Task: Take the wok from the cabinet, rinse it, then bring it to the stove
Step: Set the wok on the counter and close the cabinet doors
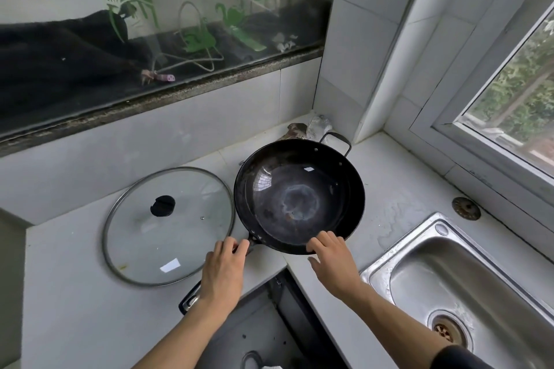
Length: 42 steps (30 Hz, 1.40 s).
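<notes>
With the wok [299, 198] out on the surface [75, 293], unrinsed, we are gripping its handle in left fingers [236, 249], right fingers [322, 241] resting straight on the rim beside the sink [449, 278].

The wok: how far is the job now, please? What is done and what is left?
Done: the wok is out of the cabinet and sits on the counter, beside a glass lid. In hand: the left hand grips its long handle and the right hand touches its near rim. Left: rinsing at the sink, which looks dry, then carrying it to the stove, which is not in view.
</notes>
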Available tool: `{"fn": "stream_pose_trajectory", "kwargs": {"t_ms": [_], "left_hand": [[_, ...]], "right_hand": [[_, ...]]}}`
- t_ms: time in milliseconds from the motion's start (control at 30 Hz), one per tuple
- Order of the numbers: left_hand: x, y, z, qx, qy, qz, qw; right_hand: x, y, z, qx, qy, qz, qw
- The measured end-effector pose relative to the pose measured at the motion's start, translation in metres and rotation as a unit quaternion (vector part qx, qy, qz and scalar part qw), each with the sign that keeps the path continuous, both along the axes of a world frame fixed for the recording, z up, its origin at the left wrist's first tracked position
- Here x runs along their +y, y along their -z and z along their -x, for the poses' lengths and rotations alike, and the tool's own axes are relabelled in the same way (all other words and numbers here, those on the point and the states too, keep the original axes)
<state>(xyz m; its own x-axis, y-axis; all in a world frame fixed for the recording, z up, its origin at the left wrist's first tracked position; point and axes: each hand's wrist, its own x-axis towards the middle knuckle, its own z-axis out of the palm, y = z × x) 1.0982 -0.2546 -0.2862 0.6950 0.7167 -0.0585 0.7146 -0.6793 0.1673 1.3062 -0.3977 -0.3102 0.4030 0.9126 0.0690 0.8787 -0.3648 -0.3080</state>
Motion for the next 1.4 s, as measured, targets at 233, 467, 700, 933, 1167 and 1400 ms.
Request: {"fn": "stream_pose_trajectory", "kwargs": {"t_ms": [233,467,700,933,1167,1400], "left_hand": [[-0.017,-0.008,0.005,0.026,-0.022,-0.024,0.999],[-0.058,-0.015,0.032,-0.031,-0.044,-0.067,0.996],[-0.096,-0.016,0.081,-0.046,-0.084,-0.056,0.994],[-0.114,-0.012,0.168,-0.045,-0.124,-0.030,0.991],[-0.130,0.007,0.271,-0.030,-0.166,-0.013,0.986],[-0.161,0.037,0.338,0.005,-0.239,0.037,0.970]], "right_hand": [[-0.018,-0.006,0.002,0.025,-0.022,-0.039,0.999],[-0.030,-0.002,0.022,0.030,-0.091,-0.111,0.989],[-0.033,-0.007,0.077,0.070,-0.169,-0.053,0.982],[-0.027,-0.016,0.136,0.049,-0.186,0.051,0.980],[-0.037,-0.015,0.227,0.033,-0.205,0.110,0.972],[-0.045,-0.002,0.301,0.004,-0.261,0.166,0.951]]}}
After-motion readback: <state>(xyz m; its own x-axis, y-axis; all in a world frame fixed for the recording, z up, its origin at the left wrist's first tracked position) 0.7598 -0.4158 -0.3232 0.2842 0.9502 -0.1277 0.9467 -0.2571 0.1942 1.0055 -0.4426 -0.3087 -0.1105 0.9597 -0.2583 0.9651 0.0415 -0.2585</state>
